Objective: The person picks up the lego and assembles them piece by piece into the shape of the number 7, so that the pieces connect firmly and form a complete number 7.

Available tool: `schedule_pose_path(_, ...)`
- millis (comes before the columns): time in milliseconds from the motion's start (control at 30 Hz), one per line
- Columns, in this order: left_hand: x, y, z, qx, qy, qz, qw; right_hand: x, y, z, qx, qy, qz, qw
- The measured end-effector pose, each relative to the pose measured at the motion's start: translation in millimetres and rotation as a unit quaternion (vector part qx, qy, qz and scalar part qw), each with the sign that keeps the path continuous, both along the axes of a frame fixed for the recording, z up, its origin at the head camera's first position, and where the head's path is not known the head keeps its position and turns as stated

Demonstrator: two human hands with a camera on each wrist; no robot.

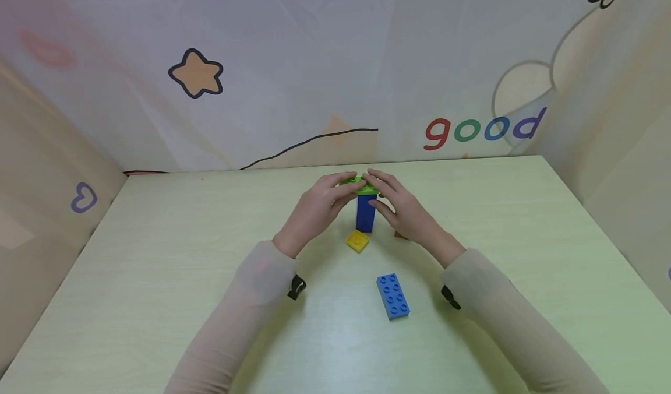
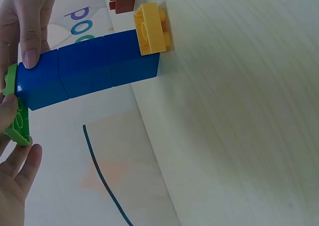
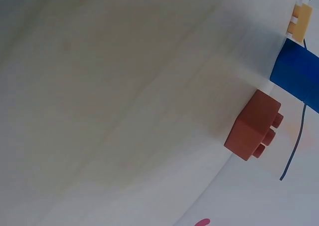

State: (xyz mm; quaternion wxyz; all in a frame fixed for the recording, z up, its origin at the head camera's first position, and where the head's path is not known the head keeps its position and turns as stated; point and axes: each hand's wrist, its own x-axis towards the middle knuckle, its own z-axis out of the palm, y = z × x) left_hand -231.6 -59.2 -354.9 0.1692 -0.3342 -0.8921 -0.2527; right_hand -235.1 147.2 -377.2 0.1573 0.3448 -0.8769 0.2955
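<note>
Two hands meet at the top of a blue tower (image 1: 366, 214).
At the centre of the head view, the left hand (image 1: 317, 204) pinches the green brick (image 2: 20, 128) on top, fingers bent; the right hand (image 1: 409, 210) curls round the upper tower, thumb against its side, probably steadying so tall and narrow a stack. The yellow brick (image 1: 357, 241) sits by its foot, leaving the top free to grip.

Smooth plastic forms the blue tower (image 1: 366, 214) and, at its twelve o'clock, the green brick (image 1: 369, 190); the wood-grained desk (image 1: 173, 260) shines softly; the backdrop (image 1: 293, 67) looks like creased cloth.
</note>
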Motion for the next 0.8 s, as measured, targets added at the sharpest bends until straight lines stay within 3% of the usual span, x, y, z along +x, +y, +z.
schedule_pose_path(567,-0.6,9.8,-2.4,0.002,0.006,-0.002,1.0000,-2.4,12,-3.1,-0.006,-0.007,-0.011,0.9999)
schedule_pose_path(800,-1.5,9.9,-2.1,-0.007,0.007,-0.011,0.9999,0.3,12,-2.2,0.005,0.013,-0.022,0.9997)
